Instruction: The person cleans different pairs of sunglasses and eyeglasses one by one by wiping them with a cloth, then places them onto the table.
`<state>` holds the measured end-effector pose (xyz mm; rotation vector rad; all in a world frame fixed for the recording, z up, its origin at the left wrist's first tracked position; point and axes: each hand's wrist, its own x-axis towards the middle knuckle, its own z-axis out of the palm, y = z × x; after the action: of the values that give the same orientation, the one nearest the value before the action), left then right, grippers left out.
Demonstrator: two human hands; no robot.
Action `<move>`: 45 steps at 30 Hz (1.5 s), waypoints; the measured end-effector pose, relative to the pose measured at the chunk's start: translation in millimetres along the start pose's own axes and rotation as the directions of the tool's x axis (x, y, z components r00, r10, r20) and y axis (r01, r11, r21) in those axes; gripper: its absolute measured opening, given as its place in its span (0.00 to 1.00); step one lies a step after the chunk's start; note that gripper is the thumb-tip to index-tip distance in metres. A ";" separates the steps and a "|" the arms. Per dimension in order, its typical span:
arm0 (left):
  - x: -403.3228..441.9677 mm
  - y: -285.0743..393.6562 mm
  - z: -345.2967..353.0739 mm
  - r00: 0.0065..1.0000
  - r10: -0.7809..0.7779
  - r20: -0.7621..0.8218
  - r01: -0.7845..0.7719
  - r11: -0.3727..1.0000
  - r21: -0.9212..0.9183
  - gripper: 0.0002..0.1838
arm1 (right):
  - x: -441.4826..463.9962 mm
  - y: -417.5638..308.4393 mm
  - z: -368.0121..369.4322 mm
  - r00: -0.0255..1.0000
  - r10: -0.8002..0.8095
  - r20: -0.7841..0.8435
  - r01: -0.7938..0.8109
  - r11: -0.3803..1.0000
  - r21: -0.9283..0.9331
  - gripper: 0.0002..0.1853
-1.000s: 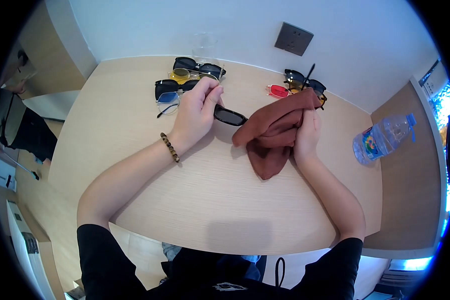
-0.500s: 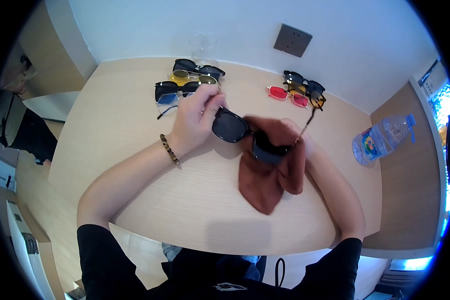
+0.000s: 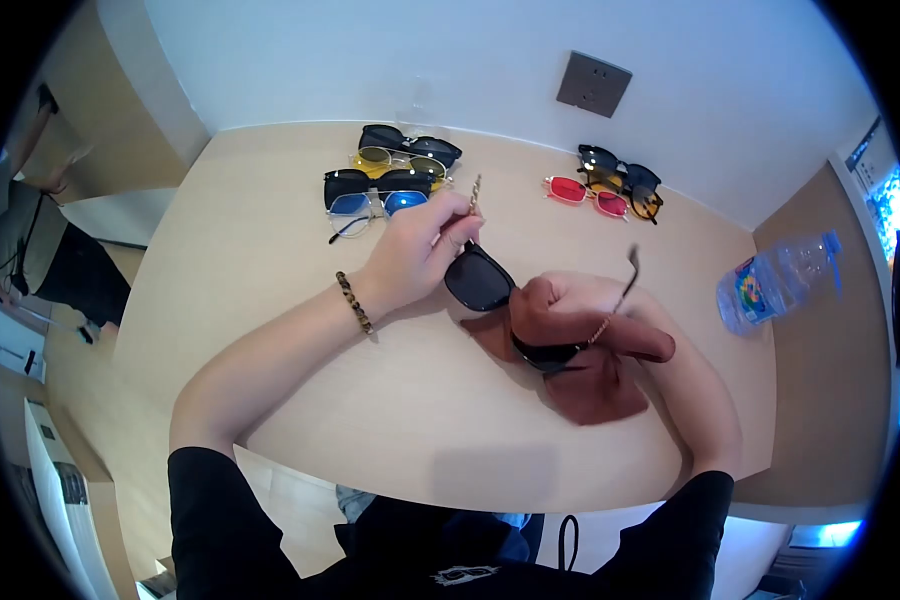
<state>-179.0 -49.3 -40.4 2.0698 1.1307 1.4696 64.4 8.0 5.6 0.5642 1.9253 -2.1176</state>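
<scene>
A pair of black sunglasses (image 3: 478, 279) with dark lenses and chain-like metal temples is held above the table. My left hand (image 3: 420, 248) pinches them at the hinge end of one temple, fingers closed. Over the other lens, my right hand (image 3: 580, 292) is closed on a reddish-brown cloth (image 3: 610, 385), which wraps the front of that lens and hangs below it. The cloth hides part of the lens and some of my right fingers. Nearest my left hand lie black sunglasses (image 3: 350, 184) and blue-tinted glasses (image 3: 348, 206).
Farther back sit gold-rimmed glasses (image 3: 427, 168) and more black sunglasses (image 3: 382, 140). At the back right are red-lensed glasses (image 3: 568, 190) and dark sunglasses (image 3: 600, 160). A plastic bottle (image 3: 770, 285) stands by the right panel. Another person (image 3: 65, 240) is at the far left.
My right hand has come round to the front of the lens, bunching the cloth over it; the cloth's lower part has swung right. The view has shifted slightly.
</scene>
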 end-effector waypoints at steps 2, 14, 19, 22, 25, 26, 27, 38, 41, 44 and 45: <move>1.3 -7.3 -0.7 0.995 -0.094 0.026 0.095 0.992 -0.081 0.06 | -5.0 -11.9 14.7 0.998 -0.011 -0.062 0.023 0.980 0.199 0.09; 3.5 -2.2 7.6 0.999 -0.004 0.043 0.007 0.997 -0.072 0.12 | 25.8 49.4 -13.5 0.819 -0.548 -0.173 0.570 0.812 0.126 0.13; 1.1 9.2 12.8 0.993 0.019 0.116 -0.017 1.000 -0.018 0.12 | 25.0 45.6 2.4 0.828 -0.409 -0.383 0.411 0.908 -0.081 0.18; -0.7 11.8 14.2 0.986 0.049 0.162 -0.034 0.995 -0.089 0.11 | 17.8 38.3 11.7 0.876 -0.287 -0.388 0.397 0.886 0.241 0.22; -5.9 12.6 20.8 0.997 0.044 0.065 -0.037 0.993 -0.115 0.13 | 22.7 34.7 18.2 0.828 -0.218 -0.516 0.429 0.840 0.334 0.20; -6.8 14.9 21.5 0.997 0.044 0.071 -0.036 0.992 -0.117 0.13 | 23.0 32.7 19.9 0.826 -0.217 -0.520 0.432 0.837 0.337 0.20; -8.5 18.0 21.0 0.995 0.076 0.069 -0.069 0.993 -0.093 0.14 | 23.2 30.3 21.8 0.838 -0.231 -0.495 0.417 0.855 0.308 0.18; -10.9 23.3 20.8 0.987 0.101 0.121 -0.081 0.984 -0.156 0.25 | 29.4 41.7 34.5 0.413 -0.177 -0.893 0.632 0.762 0.142 0.12; -12.4 23.5 14.1 0.978 0.099 0.184 -0.068 0.984 -0.164 0.29 | 32.2 51.9 18.5 0.314 -0.259 -0.913 0.760 0.645 0.079 0.18; -6.7 35.8 11.0 0.936 0.253 0.244 -0.240 0.967 -0.080 0.34 | 31.6 48.1 16.8 0.223 -0.254 -0.941 0.797 0.604 0.026 0.20; -7.2 38.8 12.7 0.938 0.251 0.240 -0.239 0.968 -0.079 0.34 | 31.8 45.2 17.8 0.157 -0.243 -0.957 0.798 0.602 -0.021 0.20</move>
<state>-153.1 -76.7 -23.5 2.3492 0.7555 1.2778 52.1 -11.9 -47.5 1.7083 2.2344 -3.3707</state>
